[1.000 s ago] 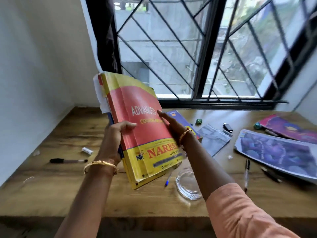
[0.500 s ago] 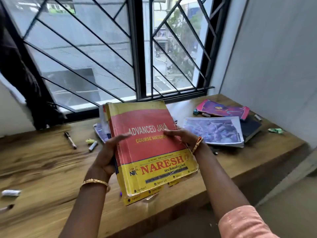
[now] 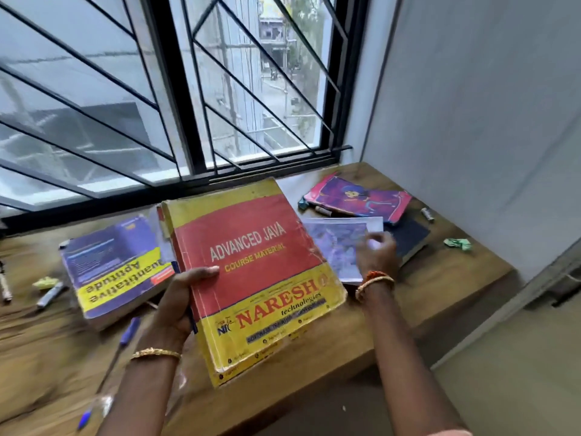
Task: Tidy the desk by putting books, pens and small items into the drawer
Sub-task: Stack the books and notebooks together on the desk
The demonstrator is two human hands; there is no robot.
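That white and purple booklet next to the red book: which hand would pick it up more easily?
The right hand, probably. It is free and already over the booklet, though blurred, so touch is unclear. The left hand is full: it grips the red and yellow book by its spine edge.

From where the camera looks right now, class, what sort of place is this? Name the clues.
Probably a study corner in a home: a wooden desk set under a barred window, strewn with coursebooks such as the Advanced Java book and the Quantitative Aptitude book, plus loose pens.
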